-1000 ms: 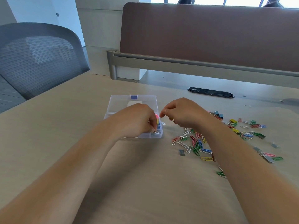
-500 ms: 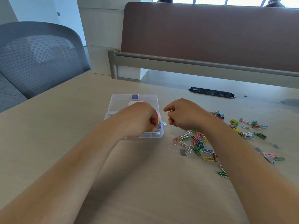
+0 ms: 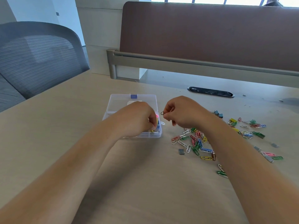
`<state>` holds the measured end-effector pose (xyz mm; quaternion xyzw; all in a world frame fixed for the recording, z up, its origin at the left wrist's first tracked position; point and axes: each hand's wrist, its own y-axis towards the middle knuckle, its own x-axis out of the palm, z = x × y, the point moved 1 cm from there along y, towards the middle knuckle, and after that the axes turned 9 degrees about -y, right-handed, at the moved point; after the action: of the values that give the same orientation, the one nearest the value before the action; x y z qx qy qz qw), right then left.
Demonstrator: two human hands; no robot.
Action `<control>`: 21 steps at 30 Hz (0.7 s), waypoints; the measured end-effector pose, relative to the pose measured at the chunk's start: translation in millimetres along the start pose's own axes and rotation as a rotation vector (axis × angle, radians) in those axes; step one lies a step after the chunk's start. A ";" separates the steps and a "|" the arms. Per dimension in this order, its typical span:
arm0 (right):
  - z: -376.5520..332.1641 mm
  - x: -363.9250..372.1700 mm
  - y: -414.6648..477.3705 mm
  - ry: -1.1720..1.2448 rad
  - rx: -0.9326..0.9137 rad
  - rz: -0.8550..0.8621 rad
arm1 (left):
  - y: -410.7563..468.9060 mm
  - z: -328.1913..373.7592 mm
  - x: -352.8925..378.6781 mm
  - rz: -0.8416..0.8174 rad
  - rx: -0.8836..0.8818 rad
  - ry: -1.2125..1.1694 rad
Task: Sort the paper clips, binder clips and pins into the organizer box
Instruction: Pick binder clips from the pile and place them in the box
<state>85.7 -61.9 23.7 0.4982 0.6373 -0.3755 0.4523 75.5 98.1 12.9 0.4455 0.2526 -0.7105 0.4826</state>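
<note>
Organizer box: clear plastic, lid open behind, blue latch on far edge, pink, yellow and blue bits in right-hand compartments. Sits mid-desk, left of loose pile. Left hand down in box, fingers curled over contents; whether gripping anything, cannot tell. Right hand just beside box's right edge, pinching small dark clip. Paper clips scattered right, binder clips beyond. Bare desk wide on near side; divider panel closes far side.

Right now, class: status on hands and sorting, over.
Left hand over clear plastic organizer box, grip unclear. Right hand pinches small dark paper clip. Coloured paper clips loose on desk.
</note>
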 end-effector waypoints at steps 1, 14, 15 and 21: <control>-0.1 -0.5 -0.2 -0.016 -0.006 0.007 | -0.4 0.8 0.0 0.000 0.000 0.008; -1.5 -0.8 -3.7 -0.001 -0.004 -0.048 | -0.5 -0.4 2.7 -0.031 0.022 0.022; -1.9 -0.4 -3.6 0.002 -0.003 -0.064 | -0.9 -0.2 2.7 -0.031 0.027 0.025; -3.3 1.6 -3.4 0.022 -0.024 -0.089 | 0.1 -1.6 3.6 -0.028 0.025 0.011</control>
<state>81.6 -59.1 23.3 0.4679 0.6682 -0.3820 0.4343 75.7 97.6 9.0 0.4518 0.2527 -0.7178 0.4655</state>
